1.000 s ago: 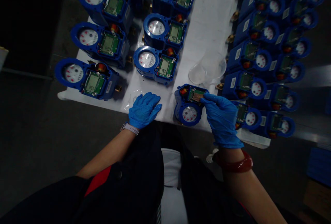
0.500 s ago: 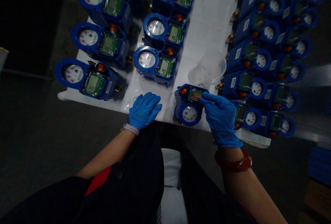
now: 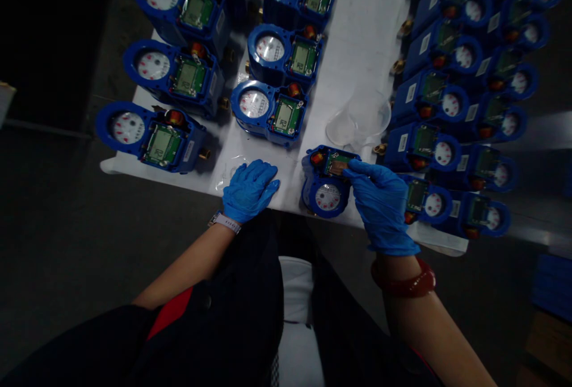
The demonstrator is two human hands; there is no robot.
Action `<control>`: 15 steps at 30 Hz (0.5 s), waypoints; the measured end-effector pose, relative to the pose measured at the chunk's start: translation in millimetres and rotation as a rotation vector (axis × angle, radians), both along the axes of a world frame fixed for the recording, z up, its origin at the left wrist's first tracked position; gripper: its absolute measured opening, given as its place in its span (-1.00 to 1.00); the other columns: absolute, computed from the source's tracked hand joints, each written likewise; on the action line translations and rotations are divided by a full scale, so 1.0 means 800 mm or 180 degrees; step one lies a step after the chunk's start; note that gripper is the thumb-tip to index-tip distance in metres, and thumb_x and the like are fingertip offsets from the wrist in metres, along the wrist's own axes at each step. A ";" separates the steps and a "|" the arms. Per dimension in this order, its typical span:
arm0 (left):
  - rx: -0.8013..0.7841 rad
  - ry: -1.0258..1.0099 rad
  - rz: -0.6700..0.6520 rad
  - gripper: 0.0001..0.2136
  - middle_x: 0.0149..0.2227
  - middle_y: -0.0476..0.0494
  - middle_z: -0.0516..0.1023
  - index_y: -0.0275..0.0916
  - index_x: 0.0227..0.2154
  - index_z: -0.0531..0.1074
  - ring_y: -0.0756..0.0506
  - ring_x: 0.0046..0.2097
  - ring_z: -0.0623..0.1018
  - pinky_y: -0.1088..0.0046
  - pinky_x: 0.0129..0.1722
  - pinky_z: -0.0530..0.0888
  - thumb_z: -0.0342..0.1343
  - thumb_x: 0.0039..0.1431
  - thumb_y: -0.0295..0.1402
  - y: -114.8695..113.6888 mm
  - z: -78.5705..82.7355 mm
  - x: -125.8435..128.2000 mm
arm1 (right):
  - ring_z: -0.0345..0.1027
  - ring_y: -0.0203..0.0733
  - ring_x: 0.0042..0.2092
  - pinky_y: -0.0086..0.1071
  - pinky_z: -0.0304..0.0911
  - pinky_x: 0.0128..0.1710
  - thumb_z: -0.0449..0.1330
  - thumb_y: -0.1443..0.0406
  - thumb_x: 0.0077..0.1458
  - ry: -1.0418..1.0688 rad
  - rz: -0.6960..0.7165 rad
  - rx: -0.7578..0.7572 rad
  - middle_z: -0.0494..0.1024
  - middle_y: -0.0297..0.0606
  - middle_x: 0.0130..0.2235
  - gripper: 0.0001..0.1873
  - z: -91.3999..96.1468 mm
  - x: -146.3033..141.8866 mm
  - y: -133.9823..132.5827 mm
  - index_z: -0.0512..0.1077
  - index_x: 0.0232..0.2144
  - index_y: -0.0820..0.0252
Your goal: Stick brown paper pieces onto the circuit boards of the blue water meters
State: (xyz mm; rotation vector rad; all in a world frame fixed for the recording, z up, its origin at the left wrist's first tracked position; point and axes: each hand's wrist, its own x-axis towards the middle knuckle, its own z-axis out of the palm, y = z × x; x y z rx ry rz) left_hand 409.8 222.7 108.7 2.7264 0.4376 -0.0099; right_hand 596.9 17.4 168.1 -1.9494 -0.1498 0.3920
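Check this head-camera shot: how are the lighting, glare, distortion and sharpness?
Head view: the white table covering looks bright against the deeply shadowed floor; wide-angle distortion skews the blue water meters toward the edges; a pale glare streak crosses the far right; the blue-gloved right hand looks sharp, without obvious motion blur.

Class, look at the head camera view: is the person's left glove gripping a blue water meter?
No: the left hand lies open on the white table top, apart from the blue water meter that the right hand touches.
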 end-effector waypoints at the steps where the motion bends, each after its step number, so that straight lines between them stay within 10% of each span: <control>1: 0.0004 -0.0005 0.0001 -0.64 0.17 -0.14 0.54 -0.12 0.15 0.46 -0.24 0.26 0.44 0.04 0.26 0.34 -0.01 0.43 -0.13 0.000 0.000 0.000 | 0.52 -0.08 -0.15 -0.07 0.49 -0.01 0.39 0.10 -0.04 0.0011 -0.0008 0.0016 0.61 -0.17 -0.19 -0.68 0.000 0.000 0.000 0.63 -0.27 0.18; 15: 0.0021 0.0025 -0.0009 -0.63 0.18 -0.14 0.53 -0.12 0.16 0.45 -0.24 0.27 0.43 0.06 0.26 0.33 -0.03 0.44 -0.13 0.000 0.000 -0.001 | 0.50 -0.12 -0.14 -0.10 0.49 0.00 0.41 0.13 0.01 0.0179 -0.0026 0.0116 0.59 -0.21 -0.19 -0.69 0.024 0.002 -0.002 0.61 -0.22 0.18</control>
